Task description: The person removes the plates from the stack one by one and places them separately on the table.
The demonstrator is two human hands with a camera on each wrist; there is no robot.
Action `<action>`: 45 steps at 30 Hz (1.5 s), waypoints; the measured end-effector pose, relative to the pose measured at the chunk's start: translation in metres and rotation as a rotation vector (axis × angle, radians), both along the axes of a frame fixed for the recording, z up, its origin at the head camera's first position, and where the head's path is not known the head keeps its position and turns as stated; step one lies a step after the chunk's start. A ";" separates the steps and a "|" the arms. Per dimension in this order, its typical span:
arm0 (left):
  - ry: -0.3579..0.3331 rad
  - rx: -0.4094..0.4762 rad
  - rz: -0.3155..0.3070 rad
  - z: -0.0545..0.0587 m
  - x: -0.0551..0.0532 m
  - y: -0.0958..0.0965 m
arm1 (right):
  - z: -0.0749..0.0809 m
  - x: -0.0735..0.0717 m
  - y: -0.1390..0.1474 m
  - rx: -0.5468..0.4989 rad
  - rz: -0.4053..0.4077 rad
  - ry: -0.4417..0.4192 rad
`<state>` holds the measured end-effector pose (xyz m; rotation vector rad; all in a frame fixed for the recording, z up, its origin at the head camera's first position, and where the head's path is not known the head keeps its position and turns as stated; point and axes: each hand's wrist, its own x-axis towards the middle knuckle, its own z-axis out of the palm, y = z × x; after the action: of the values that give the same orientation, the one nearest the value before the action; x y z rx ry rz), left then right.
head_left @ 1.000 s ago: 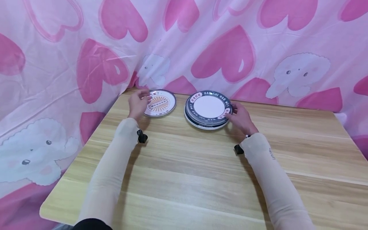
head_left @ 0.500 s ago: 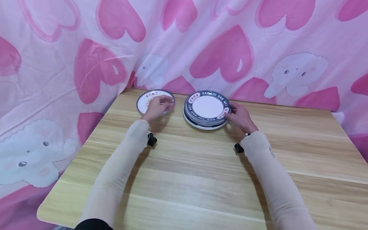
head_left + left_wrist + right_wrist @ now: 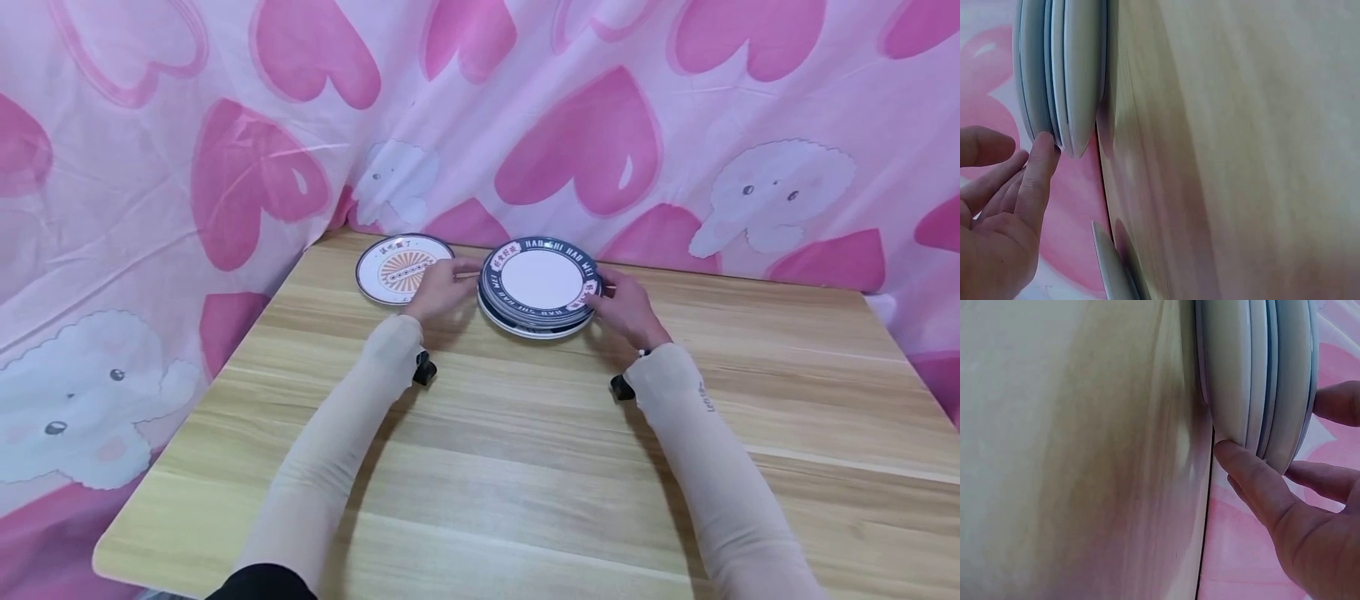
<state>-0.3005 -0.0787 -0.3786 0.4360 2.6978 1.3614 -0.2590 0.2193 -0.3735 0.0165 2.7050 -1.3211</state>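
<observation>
A stack of several plates stands near the table's back edge, its top plate white with a dark lettered rim. My right hand grips the stack's right side. In the right wrist view its fingers lie against the rims and the thumb is at the top plate. My left hand is at the stack's left side. One fingertip touches the rims, while the thumb stays apart from them. Left of the stack lies a single white plate with an orange sunburst, partly behind my left hand.
The plates are on a wooden table. A pink curtain with hearts and white cartoon animals hangs along its back and left sides.
My left hand has moved right, from the left edge of the single plate across it to the stack's left side. My right hand has stayed at the stack.
</observation>
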 end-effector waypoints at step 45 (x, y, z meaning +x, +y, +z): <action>-0.070 -0.001 0.046 0.002 0.001 0.019 | -0.001 0.005 -0.001 0.017 -0.037 0.039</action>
<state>-0.2992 -0.0601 -0.3762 0.3219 2.6676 1.3594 -0.2543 0.2184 -0.3747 0.0430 2.7615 -1.3214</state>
